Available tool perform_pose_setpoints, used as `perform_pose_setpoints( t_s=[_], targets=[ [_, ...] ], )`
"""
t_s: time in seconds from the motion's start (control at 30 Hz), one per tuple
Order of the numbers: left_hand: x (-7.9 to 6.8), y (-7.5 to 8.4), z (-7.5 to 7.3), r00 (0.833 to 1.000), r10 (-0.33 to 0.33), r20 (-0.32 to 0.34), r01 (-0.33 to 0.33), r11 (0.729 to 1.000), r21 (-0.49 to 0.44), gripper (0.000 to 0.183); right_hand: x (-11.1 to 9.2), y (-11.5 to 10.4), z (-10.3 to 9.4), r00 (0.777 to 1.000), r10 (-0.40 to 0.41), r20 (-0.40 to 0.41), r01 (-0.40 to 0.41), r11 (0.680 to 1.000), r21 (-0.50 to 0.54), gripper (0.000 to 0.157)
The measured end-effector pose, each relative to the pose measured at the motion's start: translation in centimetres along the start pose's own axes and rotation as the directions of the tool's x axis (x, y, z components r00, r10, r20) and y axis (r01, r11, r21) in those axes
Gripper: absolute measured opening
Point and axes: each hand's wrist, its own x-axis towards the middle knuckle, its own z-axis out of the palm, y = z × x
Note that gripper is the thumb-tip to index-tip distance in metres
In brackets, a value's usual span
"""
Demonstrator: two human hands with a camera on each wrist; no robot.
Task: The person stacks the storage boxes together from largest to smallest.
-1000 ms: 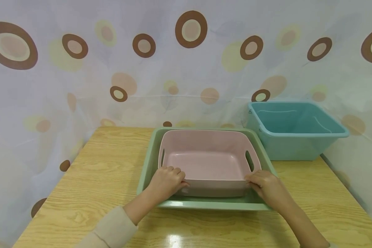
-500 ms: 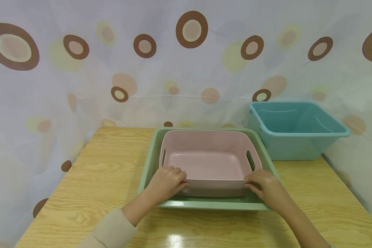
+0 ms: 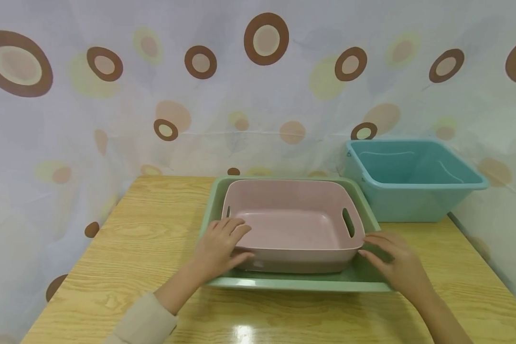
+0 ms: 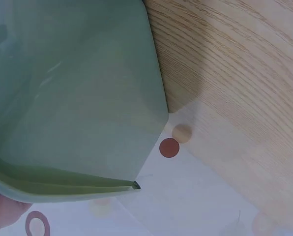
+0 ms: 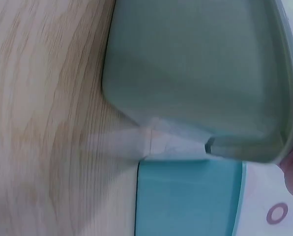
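A pink plastic bin with slot handholds in its ends sits inside a larger green basin. My left hand lies over the pink bin's near left corner, fingers spread, thumb apart in front of its wall. At the opposite near corner, my right hand has straight fingers and thumb parted, fingertips right at the rim. Both wrist views mostly show the outer wall of the green basin, with only a bit of each hand at the edge. Nothing is seen inside the pink bin.
Behind and to the right, a teal bin stands close beside the green basin. All rest on a wood-grain table. A patterned curtain hangs along the back and sides.
Both hands have loosened from the pink bin's front rim and moved outward to its corners, the left one to the left, the right one to the right. The bins have hardly moved.
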Motion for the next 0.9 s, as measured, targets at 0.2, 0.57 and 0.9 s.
perform_pose_setpoints(
  t_s=[0.2,0.57,0.9],
  targets=[
    [-0.1,-0.2,-0.3,1.0,-0.009,0.006,0.009,1.0,-0.013,0.055,-0.6,0.7,-1.2,0.999,0.028,-0.039,-0.029,0.999,-0.027,0.057],
    [0.8,0.4,-0.8,1.0,0.021,-0.001,-0.021,1.0,0.011,0.057,-2.2,2.4,-3.0,0.994,0.068,-0.091,-0.073,0.996,-0.047,0.051],
    [3.4,2.2,-0.5,0.996,0.01,-0.084,-0.008,1.0,0.025,0.055,-4.1,3.9,-5.0,0.979,0.147,-0.141,-0.16,0.983,-0.088,0.04]
  ],
)
